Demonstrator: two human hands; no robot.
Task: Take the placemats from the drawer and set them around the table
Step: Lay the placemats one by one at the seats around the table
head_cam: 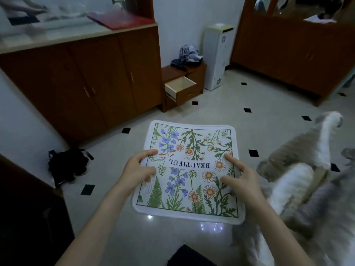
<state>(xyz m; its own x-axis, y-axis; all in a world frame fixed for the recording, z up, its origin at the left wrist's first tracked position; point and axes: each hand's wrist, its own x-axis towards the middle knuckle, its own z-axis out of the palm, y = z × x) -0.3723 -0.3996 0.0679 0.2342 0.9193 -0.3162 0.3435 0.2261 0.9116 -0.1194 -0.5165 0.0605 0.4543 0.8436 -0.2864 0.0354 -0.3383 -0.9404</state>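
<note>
Both hands, left (137, 169) and right (240, 175), pinch a square white floral-printed fabric placemat (189, 169) reading "BEAUTIFUL" by its side edges.

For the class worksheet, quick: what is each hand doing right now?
Left hand: holds the left edge of the floral placemat, thumb on top.
Right hand: holds the placemat's right edge, fingers on top.

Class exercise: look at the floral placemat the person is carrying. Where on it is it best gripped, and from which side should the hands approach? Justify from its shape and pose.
Probably the two side edges near mid-length, coming in from either side, as the left hand and right hand do now. The placemat is a thin, flat, floppy-looking square held level; opposite-edge pinches with thumbs on top should keep it from sagging.
</note>
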